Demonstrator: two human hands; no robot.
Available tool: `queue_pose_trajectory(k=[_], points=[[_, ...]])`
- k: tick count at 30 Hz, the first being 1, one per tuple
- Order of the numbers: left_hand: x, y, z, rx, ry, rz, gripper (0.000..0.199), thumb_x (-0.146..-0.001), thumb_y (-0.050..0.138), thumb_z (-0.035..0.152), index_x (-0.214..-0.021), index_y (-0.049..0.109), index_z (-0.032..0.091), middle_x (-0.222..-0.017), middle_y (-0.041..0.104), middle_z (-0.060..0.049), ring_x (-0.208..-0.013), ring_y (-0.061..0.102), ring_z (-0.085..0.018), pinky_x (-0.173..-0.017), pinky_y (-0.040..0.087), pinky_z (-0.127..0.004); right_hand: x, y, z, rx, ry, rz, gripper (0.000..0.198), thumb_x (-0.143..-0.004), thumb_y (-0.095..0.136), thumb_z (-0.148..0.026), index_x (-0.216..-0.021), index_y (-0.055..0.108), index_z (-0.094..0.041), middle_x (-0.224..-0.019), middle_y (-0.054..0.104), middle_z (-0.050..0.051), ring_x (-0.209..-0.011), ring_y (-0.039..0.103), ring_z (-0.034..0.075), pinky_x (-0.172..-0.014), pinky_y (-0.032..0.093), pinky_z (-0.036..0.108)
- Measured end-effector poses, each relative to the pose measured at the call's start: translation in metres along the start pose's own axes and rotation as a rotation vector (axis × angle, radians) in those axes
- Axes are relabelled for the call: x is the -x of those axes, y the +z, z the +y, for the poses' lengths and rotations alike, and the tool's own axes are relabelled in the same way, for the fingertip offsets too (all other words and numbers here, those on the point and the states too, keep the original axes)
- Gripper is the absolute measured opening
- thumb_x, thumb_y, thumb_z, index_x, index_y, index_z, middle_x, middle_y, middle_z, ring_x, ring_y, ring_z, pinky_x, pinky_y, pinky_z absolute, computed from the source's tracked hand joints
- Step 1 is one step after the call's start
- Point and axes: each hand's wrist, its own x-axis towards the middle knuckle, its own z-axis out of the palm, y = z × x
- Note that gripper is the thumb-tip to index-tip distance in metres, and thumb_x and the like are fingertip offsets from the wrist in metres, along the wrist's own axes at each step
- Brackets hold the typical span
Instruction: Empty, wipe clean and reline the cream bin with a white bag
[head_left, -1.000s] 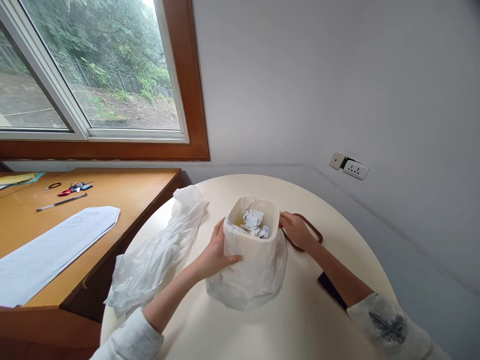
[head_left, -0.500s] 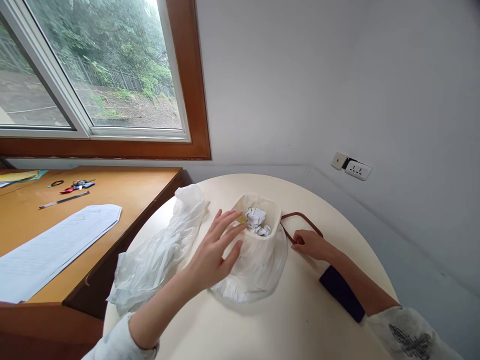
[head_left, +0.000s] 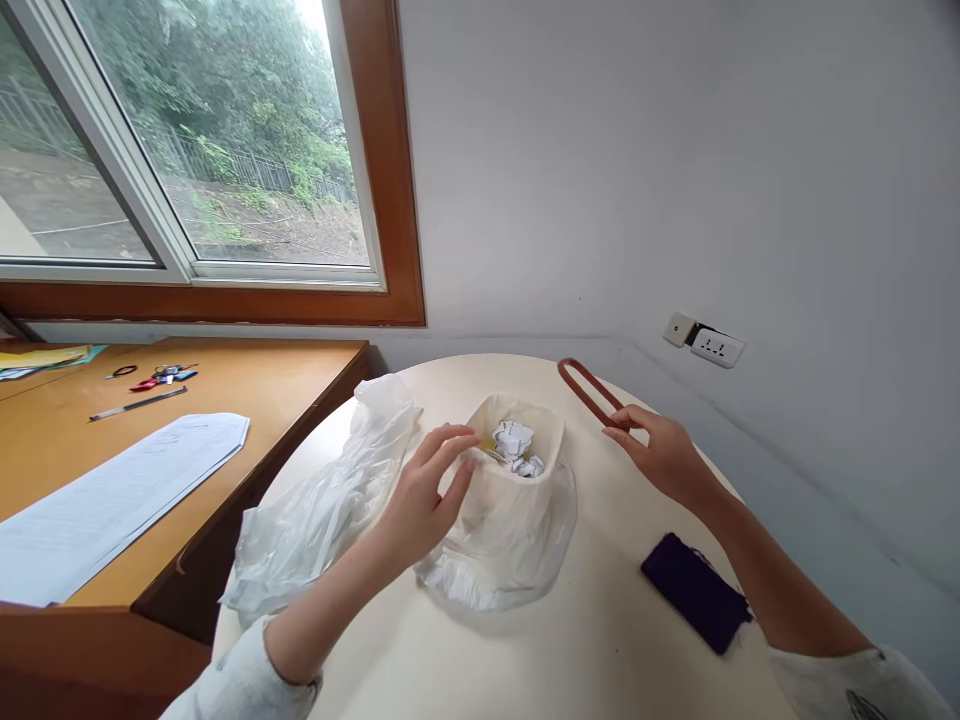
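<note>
A small bin [head_left: 517, 545] lined with a white plastic bag stands on the round table, the bag's edge folded down outside. Crumpled white paper [head_left: 513, 440] lies inside it. My left hand [head_left: 424, 490] is at the bin's left rim, fingers apart and holding nothing; whether the fingertips touch the bag I cannot tell. Above the table, right of the bin, my right hand [head_left: 664, 455] pinches one side of a brown rounded ring [head_left: 589, 385], tilted in the air. A folded dark purple cloth [head_left: 694, 590] lies below my right forearm.
A crumpled clear plastic bag [head_left: 322, 510] spreads over the left side of the round table [head_left: 555, 660]. On the wooden desk [head_left: 300, 370] lie papers [head_left: 142, 485], a pen [head_left: 139, 403] and several small items. A wall socket [head_left: 716, 347] is at right.
My right hand has raised the brown ring off the table and tilted it, uncovering more of the purple cloth. My left hand has shifted slightly left at the bin's rim.
</note>
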Motion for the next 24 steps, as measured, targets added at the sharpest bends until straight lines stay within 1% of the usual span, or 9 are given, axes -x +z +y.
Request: queue_pose_trajectory(k=[2, 4, 6, 8, 11, 15, 20, 22, 24], points=[[-0.007, -0.004, -0.001, 0.008, -0.074, 0.051, 0.022, -0.087, 0.044, 0.021, -0.107, 0.055, 0.023, -0.109, 0.055, -0.007, -0.104, 0.053, -0.02, -0.09, 0.045, -0.035, 0.003, -0.005, -0.02, 0.018, -0.158, 0.054, 0.014, -0.084, 0.049, -0.034, -0.082, 0.056, -0.022, -0.083, 0.064, 0.002, -0.078, 0.059, 0.018, -0.071, 0.043, 0.032], [-0.014, -0.006, -0.002, 0.029, -0.139, 0.085, 0.023, -0.088, 0.044, 0.025, -0.108, 0.055, 0.023, -0.108, 0.056, -0.006, -0.102, 0.054, -0.019, -0.089, 0.045, -0.035, 0.007, -0.007, -0.038, 0.048, -0.329, 0.079, 0.011, -0.085, 0.05, -0.03, -0.087, 0.057, -0.022, -0.086, 0.065, 0.003, -0.081, 0.059, 0.019, -0.076, 0.043, 0.034], [-0.021, -0.007, -0.003, 0.074, -0.183, 0.11, 0.028, -0.088, 0.044, 0.028, -0.115, 0.051, 0.023, -0.11, 0.056, -0.006, -0.104, 0.053, -0.019, -0.091, 0.044, -0.036, 0.011, -0.007, -0.053, 0.071, -0.47, 0.06, 0.01, -0.086, 0.049, -0.026, -0.088, 0.057, -0.021, -0.084, 0.065, 0.004, -0.081, 0.059, 0.018, -0.08, 0.042, 0.036], [-0.027, -0.007, -0.004, 0.112, -0.19, 0.133, 0.034, -0.088, 0.044, 0.03, -0.122, 0.046, 0.024, -0.113, 0.056, -0.006, -0.107, 0.052, -0.019, -0.094, 0.042, -0.037, 0.014, -0.007, -0.064, 0.088, -0.542, 0.004, 0.01, -0.087, 0.048, -0.023, -0.088, 0.057, -0.021, -0.081, 0.065, 0.003, -0.079, 0.059, 0.017, -0.079, 0.042, 0.036], [-0.032, -0.007, -0.002, 0.106, -0.163, 0.128, 0.038, -0.088, 0.044, 0.031, -0.125, 0.043, 0.026, -0.12, 0.052, -0.006, -0.114, 0.048, -0.02, -0.099, 0.038, -0.039, 0.016, -0.007, -0.077, 0.102, -0.571, -0.068, 0.012, -0.087, 0.047, -0.021, -0.088, 0.058, -0.021, -0.08, 0.065, 0.003, -0.077, 0.059, 0.017, -0.077, 0.042, 0.034], [-0.031, -0.009, 0.0, 0.138, -0.165, 0.07, 0.035, -0.089, 0.041, 0.032, -0.123, 0.046, 0.026, -0.125, 0.051, -0.005, -0.117, 0.045, -0.02, -0.101, 0.036, -0.038, 0.017, -0.004, -0.082, 0.101, -0.582, -0.101, 0.012, -0.087, 0.047, -0.02, -0.088, 0.058, -0.021, -0.081, 0.064, 0.004, -0.077, 0.056, 0.017, -0.076, 0.041, 0.034], [-0.028, -0.007, -0.004, 0.25, -0.231, 0.056, 0.037, -0.088, 0.045, 0.035, -0.122, 0.048, 0.023, -0.126, 0.052, -0.006, -0.118, 0.045, -0.021, -0.102, 0.035, -0.039, 0.016, 0.001, -0.085, 0.109, -0.612, -0.072, 0.013, -0.088, 0.044, -0.02, -0.088, 0.057, -0.02, -0.079, 0.063, 0.004, -0.074, 0.055, 0.016, -0.075, 0.039, 0.033], [-0.031, -0.004, -0.003, 0.343, -0.268, 0.064, 0.04, -0.087, 0.047, 0.036, -0.124, 0.047, 0.022, -0.124, 0.054, -0.007, -0.117, 0.047, -0.021, -0.1, 0.037, -0.038, 0.015, 0.004, -0.089, 0.131, -0.624, -0.044, 0.014, -0.088, 0.043, -0.02, -0.086, 0.057, -0.02, -0.077, 0.063, 0.003, -0.072, 0.054, 0.016, -0.075, 0.038, 0.034], [-0.037, -0.002, 0.001, 0.457, -0.312, 0.07, 0.045, -0.084, 0.051, 0.035, -0.126, 0.045, 0.019, -0.118, 0.058, -0.008, -0.111, 0.052, -0.021, -0.096, 0.041, -0.037, 0.014, 0.008, -0.094, 0.158, -0.639, -0.005, 0.014, -0.088, 0.044, -0.02, -0.084, 0.057, -0.019, -0.073, 0.062, 0.003, -0.07, 0.054, 0.016, -0.075, 0.037, 0.033]])
